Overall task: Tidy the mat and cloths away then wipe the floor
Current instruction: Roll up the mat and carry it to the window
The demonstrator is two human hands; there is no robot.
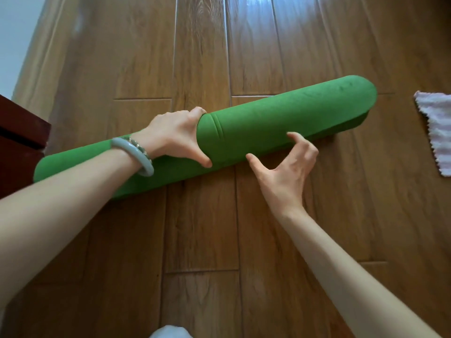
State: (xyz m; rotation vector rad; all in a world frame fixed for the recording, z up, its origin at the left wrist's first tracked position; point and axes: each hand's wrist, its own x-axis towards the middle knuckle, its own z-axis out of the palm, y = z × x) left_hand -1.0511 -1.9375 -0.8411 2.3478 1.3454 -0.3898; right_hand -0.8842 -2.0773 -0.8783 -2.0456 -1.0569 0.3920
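**Green mat rolled up on the wooden floor**

The green mat lies as a tight roll across the planks, slanting from lower left up to the right. Its right end is rounded, with a looser lower layer showing beneath it.

The left hand grasps the roll near its middle. The fingers go over the top, the thumb hooks the near side, and the fabric creases just beside the grip. A pale bangle sits on that wrist, and the forearm crosses over the left part of the roll.

The right hand holds nothing. Its fingers are spread and bent, with the thumb tip and forefinger tip touching the near side of the roll.

A pink-and-white striped cloth with a zigzag edge lies flat on the floor near the mat's right end, apart from it. A dark red-brown piece of furniture stands at the left, by the roll's left end.
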